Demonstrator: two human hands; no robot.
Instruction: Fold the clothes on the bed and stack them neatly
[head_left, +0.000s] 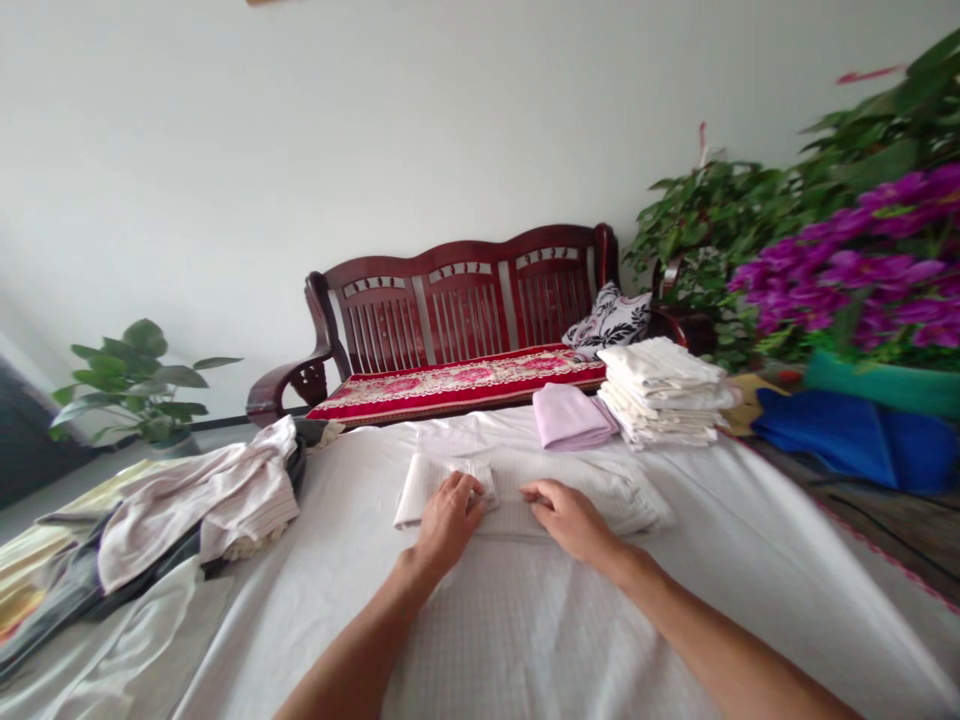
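A white, finely checked garment (615,495) lies lengthwise across the white-covered table in front of me, its left end folded over into a flat section (431,490). My left hand (452,510) rests on that folded section near its inner edge, fingers loosely bent and spread over the cloth. Over the middle of the garment is my right hand (568,515), fingers slightly curled, with a gap between thumb and forefinger and no cloth visibly gripped. Behind the garment sit a folded lilac cloth (572,417) and a stack of folded white cloths (660,390).
Loose clothes (202,500) are heaped at the left. Beyond the table stands a dark red wooden bench (465,300) with a patterned cushion (611,320). A blue cloth (855,435) and purple flowers (855,265) are at the right; a potted plant (150,385) stands back left.
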